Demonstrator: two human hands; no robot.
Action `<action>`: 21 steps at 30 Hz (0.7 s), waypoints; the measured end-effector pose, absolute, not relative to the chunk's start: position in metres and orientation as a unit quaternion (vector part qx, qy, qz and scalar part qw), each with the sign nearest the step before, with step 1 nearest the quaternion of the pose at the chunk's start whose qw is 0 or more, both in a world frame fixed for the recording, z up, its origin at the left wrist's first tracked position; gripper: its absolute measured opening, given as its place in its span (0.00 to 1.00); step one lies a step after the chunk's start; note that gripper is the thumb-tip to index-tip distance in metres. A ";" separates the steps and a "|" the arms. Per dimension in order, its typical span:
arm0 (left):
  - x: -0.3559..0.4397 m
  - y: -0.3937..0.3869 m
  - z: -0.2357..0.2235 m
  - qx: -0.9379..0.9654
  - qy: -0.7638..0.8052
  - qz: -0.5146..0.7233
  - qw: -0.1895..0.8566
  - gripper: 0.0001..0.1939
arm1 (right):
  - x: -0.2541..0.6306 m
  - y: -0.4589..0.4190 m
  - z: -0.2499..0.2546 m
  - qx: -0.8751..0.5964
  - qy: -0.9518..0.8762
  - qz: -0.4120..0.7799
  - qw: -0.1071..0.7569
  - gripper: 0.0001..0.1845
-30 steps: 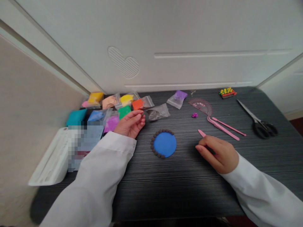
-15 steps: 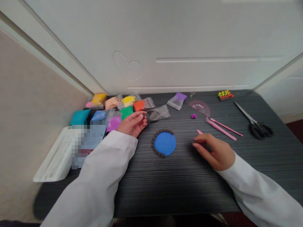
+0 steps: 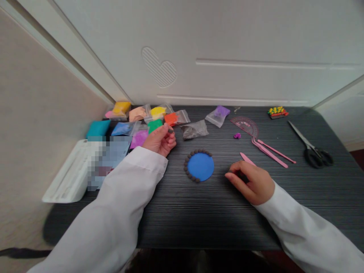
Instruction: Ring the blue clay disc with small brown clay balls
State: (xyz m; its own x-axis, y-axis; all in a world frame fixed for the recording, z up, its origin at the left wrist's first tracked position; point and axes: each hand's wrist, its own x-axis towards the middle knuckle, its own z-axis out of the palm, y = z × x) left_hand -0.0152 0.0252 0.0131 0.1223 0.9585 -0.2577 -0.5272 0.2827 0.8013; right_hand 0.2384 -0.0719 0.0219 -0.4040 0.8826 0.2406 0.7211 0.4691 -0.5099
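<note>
Between the thumb and forefinger of my left hand point(image 3: 160, 140) is a small lump of dark grey clay point(image 3: 170, 131). That hand is raised near the bags of coloured clay at the left. My right hand point(image 3: 251, 182) is closed in a pinch, with a small dark grey clay piece point(image 3: 229, 171) showing at its fingertips. Between my hands lies a flat blue clay disc point(image 3: 200, 167). Several dark grey clay balls point(image 3: 187, 164) line its left and upper edge, while its right edge is bare. A pink clay knife point(image 3: 247, 158) lies partly behind my right hand.
Behind the disc are a bag of dark grey clay point(image 3: 195, 130) and a bag of purple clay point(image 3: 222, 112). Pink tweezers point(image 3: 270, 152), a protractor point(image 3: 246, 126), a purple clay bit point(image 3: 237, 135) and scissors point(image 3: 311, 148) lie right. A white tray point(image 3: 66, 174) stands left.
My right hand has moved left, closer to the blue disc, and uncovered more of the pink knife. My left hand has turned slightly, so its grey lump shows more. The view has shifted a little.
</note>
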 end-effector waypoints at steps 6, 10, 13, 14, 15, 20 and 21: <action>-0.013 0.025 0.013 0.270 0.409 0.538 0.685 0.05 | 0.241 -0.070 0.022 -0.490 -0.816 0.156 0.263 0.09; -0.013 0.025 0.014 0.266 0.418 0.534 0.684 0.03 | 0.244 -0.070 0.026 -0.486 -0.817 0.183 0.251 0.07; -0.014 0.025 0.014 0.262 0.420 0.529 0.689 0.05 | 0.245 -0.070 0.027 -0.475 -0.826 0.192 0.235 0.11; -0.014 0.026 0.014 0.261 0.419 0.530 0.690 0.05 | 0.245 -0.070 0.027 -0.472 -0.830 0.189 0.231 0.13; -0.014 0.026 0.014 0.259 0.418 0.530 0.691 0.05 | 0.245 -0.070 0.027 -0.469 -0.832 0.186 0.231 0.13; -0.014 0.027 0.013 0.257 0.413 0.533 0.692 0.06 | 0.244 -0.070 0.026 -0.480 -0.820 0.187 0.249 0.06; -0.014 0.027 0.012 0.256 0.412 0.534 0.692 0.06 | 0.244 -0.070 0.025 -0.485 -0.817 0.182 0.252 0.04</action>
State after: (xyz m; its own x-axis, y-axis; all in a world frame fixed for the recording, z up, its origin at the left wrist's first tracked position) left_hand -0.0140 0.0271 0.0123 0.0889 0.9510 -0.2962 -0.5281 0.2971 0.7955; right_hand 0.2438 -0.0696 0.0253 -0.4014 0.8850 0.2358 0.7015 0.4626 -0.5422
